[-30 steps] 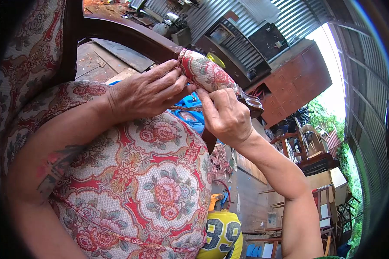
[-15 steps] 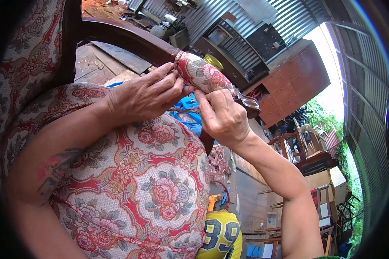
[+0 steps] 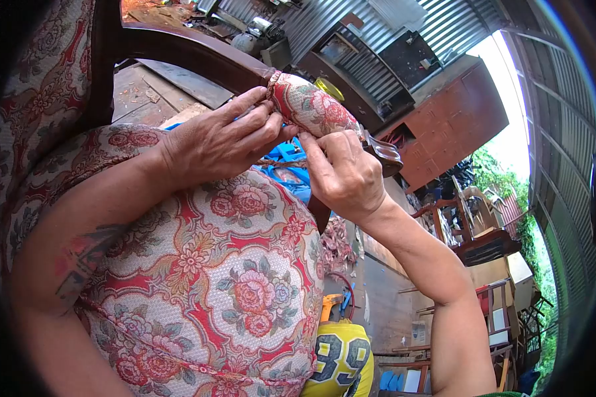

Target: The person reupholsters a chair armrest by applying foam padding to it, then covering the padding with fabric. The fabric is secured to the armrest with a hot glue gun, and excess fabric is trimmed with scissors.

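My left hand [image 3: 218, 139] pinches the armrest pad [image 3: 314, 109] at nine o'clock, my right hand [image 3: 344, 175] at six. Soft stuffing over stiff wood, I'd judge; best gripped along its edge.

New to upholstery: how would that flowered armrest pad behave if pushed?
Probably gives slightly: the armrest pad bulges rounded over the wooden arm. Likely won't shift: its fabric looks taut where left hand and right hand grip it.
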`<state>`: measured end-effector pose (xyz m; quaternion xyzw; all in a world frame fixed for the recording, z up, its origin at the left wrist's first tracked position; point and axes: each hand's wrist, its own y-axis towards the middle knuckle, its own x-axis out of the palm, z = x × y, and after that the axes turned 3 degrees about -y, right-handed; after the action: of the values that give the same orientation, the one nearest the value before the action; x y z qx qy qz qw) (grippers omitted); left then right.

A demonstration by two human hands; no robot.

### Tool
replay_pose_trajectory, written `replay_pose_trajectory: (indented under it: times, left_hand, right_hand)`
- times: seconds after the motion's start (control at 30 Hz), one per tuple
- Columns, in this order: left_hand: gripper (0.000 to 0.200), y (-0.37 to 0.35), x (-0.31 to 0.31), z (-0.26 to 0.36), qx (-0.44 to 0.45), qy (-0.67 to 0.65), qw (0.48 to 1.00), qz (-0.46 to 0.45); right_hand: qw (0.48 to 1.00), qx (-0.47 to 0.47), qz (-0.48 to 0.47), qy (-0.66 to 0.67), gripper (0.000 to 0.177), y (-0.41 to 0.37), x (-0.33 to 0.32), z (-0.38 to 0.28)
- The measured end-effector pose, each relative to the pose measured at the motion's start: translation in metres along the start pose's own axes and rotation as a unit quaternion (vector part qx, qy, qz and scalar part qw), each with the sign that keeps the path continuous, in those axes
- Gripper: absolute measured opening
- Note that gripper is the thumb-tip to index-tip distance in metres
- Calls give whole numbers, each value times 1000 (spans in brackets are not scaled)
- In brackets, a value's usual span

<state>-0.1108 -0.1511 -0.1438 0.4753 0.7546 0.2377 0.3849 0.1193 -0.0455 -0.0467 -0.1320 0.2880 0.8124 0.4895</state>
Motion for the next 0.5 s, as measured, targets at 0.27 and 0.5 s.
replay_pose_trajectory:
  times: [0.27,0.5]
  left_hand:
    - [64,2,-2,0,1,7,1000,5]
    - [63,4,-3,0,1,7,1000,-1]
  right_hand:
    - [995,85,46,36,24,-6,0,-16]
    - [901,414,18,130,16,-18,-10,-53]
